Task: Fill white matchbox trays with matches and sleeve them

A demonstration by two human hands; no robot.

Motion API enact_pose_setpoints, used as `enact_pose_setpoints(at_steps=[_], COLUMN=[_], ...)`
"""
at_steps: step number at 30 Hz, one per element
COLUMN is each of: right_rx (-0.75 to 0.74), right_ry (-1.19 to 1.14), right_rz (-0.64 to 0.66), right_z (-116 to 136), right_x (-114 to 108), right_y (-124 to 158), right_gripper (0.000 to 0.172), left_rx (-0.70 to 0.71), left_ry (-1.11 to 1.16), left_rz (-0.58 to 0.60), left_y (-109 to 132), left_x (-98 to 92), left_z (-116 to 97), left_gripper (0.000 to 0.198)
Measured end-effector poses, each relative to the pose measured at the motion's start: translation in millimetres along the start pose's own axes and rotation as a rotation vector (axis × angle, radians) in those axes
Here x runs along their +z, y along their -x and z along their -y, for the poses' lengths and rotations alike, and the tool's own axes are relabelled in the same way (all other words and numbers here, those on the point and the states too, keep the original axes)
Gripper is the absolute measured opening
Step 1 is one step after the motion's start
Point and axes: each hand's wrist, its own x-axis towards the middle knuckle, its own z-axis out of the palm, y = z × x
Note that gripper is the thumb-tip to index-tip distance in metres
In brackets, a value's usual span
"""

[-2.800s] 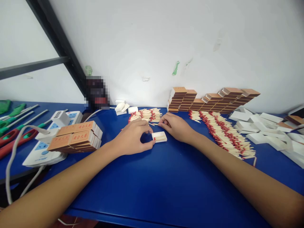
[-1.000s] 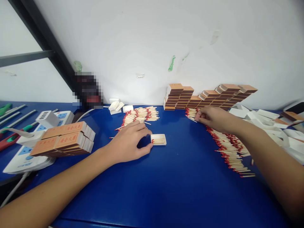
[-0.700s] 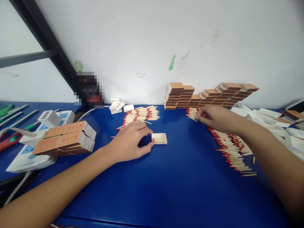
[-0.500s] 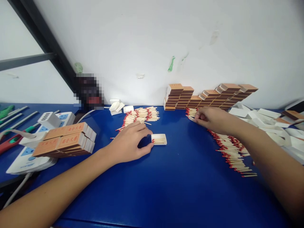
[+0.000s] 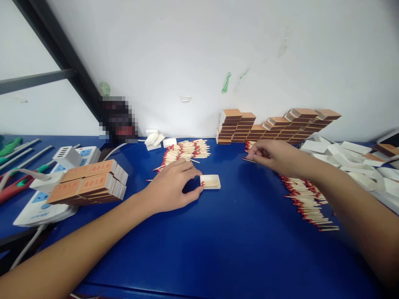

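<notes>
My left hand (image 5: 174, 185) grips the left end of a small white matchbox tray (image 5: 209, 177) between thumb and fingers. Several red-tipped matches lie in the tray, which sits flat on the blue table. Off to the right, my right hand (image 5: 274, 155) has its fingertips pinched on a match (image 5: 248, 160); whether there is more than one is hidden. Just behind those fingers shows the far end of a match pile, whose larger part (image 5: 307, 203) spreads beneath my right forearm. Another pile of matches (image 5: 187, 151) lies behind my left hand.
Stacked orange matchboxes (image 5: 237, 124) stand along the wall. White empty trays (image 5: 352, 158) are heaped at right, with a few more (image 5: 153, 140) at back left. Bundled matchboxes (image 5: 96, 182) rest by a power strip (image 5: 40, 211); tools (image 5: 25, 182) lie far left.
My right hand has drawn slightly left, and a match sticks out from its fingertips just clear of the pile. My left hand and the tray stay together; the view has shifted a little.
</notes>
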Motion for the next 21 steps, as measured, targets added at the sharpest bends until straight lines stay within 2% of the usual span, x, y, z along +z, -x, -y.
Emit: enact_pose_setpoints(at_steps=[3,7,12,15,18,21], right_rx=[-0.066,-0.042,-0.034,-0.035,-0.111,-0.177], right_ry=[0.03,0.121,0.114,0.1,0.043,-0.114], right_rz=[-0.047,-0.087,0.029,0.027,-0.112,-0.455], right_z=[3,-11,-23,-18,-2,15], right_x=[4,2,0,4,-3,-22], right_y=[0,-3,-6,-5,2,18], right_gripper=[0.02,0.013,0.015,0.018,0.022,0.028], left_rx=[0.003,0.008,-0.002,0.0,0.008,0.014], left_ry=[-0.008,-0.014,-0.016,-0.017,-0.022,-0.03], left_rz=[-0.003,-0.002,0.016,0.017,0.01,0.006], left_y=[0,0,-1,-1,1,1], left_x=[0.6,0.2,-1.6,-2.2,-1.7,-0.7], left_z=[1,1,1,0,0,0], left_gripper=[0.031,0.033,0.033,0.033,0.032,0.032])
